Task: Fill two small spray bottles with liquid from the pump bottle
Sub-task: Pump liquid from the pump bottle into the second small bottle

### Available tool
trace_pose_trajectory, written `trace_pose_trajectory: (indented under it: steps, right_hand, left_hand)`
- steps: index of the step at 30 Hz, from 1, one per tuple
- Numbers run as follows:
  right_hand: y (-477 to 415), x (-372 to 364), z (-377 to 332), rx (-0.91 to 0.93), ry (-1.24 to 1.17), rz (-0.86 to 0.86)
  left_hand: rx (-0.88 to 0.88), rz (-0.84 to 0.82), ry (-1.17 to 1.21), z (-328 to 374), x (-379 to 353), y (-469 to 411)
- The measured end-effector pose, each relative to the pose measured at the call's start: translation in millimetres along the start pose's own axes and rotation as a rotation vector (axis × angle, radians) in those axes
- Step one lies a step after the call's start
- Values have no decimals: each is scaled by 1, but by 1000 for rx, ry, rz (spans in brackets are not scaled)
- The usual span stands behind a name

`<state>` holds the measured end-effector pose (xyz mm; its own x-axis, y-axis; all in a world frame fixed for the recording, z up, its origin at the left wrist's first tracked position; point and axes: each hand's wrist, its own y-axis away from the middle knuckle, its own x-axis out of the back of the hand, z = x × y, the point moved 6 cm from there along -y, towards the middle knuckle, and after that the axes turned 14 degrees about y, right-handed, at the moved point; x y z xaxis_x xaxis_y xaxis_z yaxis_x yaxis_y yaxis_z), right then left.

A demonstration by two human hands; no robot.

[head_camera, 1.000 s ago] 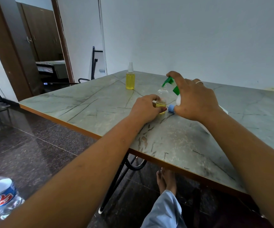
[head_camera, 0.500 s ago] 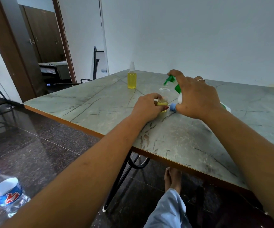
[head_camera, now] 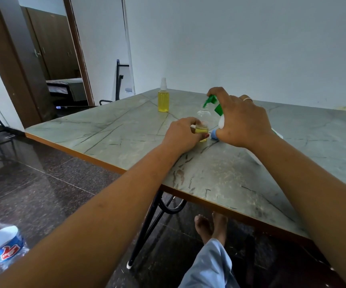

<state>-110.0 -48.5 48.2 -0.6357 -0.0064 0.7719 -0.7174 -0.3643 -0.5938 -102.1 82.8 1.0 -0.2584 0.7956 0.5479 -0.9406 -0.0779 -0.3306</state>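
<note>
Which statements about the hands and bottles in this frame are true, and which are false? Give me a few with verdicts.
1. The left hand grips the small open bottle. True.
2. That bottle is full to the neck. False: yellow liquid fills only its lower part.
3. The capped spray bottle, filled with yellow liquid, stands apart from both hands. True.
4. The right hand lies flat on the table. False: it holds the pump bottle, with a finger on the green pump head.
5. The water bottle is on the table. False: it is on the floor.
</note>
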Motion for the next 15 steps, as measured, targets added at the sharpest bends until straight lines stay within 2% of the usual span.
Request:
trace_pose_trajectory:
  steps: [15]
  right_hand:
    - [-1, -4, 4, 0, -28, -3]
  left_hand:
    - [-8, 7, 10, -2, -1, -4]
